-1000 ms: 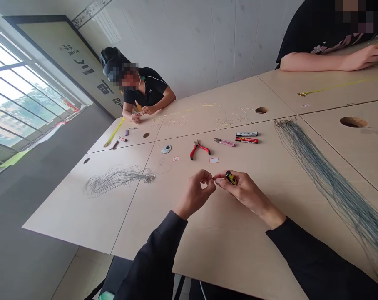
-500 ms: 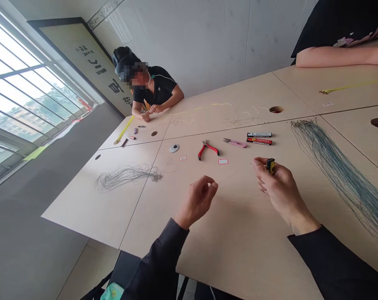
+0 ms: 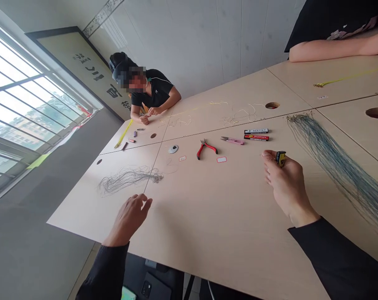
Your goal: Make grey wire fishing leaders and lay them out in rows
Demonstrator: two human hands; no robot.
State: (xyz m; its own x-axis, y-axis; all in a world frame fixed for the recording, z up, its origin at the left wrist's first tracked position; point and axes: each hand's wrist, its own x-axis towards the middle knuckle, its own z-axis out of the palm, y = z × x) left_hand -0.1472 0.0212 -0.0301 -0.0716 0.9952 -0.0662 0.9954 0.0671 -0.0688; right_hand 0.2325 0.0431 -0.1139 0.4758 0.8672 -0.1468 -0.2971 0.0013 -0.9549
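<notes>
My right hand [image 3: 285, 183] is closed around a yellow-and-black lighter [image 3: 280, 158], whose top sticks up above the fingers. Its thumb and forefinger are pinched together; whatever fine thing is between them is too thin to make out. My left hand [image 3: 129, 216] hangs over the table at the left, fingers curled and thumb near the forefinger, and anything it pinches is not visible. Just beyond it lies a bundle of fine grey threads [image 3: 126, 179] with small metal ends. Red-handled pliers [image 3: 207, 148] and pink thread snips [image 3: 232, 141] lie between the hands, farther back.
At the right stretches a long bundle of blue-green threads [image 3: 339, 158]. A white box [image 3: 256, 131] and a red box [image 3: 256, 137] lie near the snips. A round silver disc [image 3: 173, 148] sits left of the pliers. Across the table a co-worker [image 3: 151, 91] handles pale thread.
My left hand has swung left and toward me, away from the right hand. My right hand, with the lighter, has shifted slightly right. The thread seen stretched between them no longer shows.
</notes>
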